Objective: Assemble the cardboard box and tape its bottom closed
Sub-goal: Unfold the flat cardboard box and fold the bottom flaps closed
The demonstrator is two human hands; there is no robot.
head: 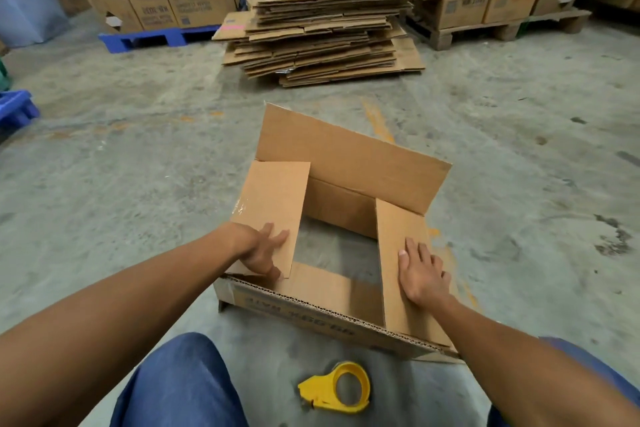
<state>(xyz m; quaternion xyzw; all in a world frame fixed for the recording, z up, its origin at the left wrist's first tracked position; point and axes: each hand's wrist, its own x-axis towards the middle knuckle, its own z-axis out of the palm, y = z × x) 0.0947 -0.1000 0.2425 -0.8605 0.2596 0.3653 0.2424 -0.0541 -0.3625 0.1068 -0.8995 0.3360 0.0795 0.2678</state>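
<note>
A brown cardboard box (349,163) stands on the concrete floor in front of me, its flaps up. The far long flap stands upright; the near long flap (311,308) leans toward me. My left hand (263,250) presses on the left short flap (273,204), with the thumb curled under its near edge. My right hand (420,272) lies flat on the right short flap (398,253), fingers spread. Both short flaps are folded inward. Bare floor shows through the middle of the box. A yellow tape dispenser (337,388) lies on the floor near my knees.
A tall stack of flattened cartons (322,28) lies ahead. Behind it, printed boxes sit on a blue pallet (149,38) at the left and a wooden pallet (498,29) at the right. Another blue pallet (15,111) is at the far left. My blue-trousered knees frame the dispenser.
</note>
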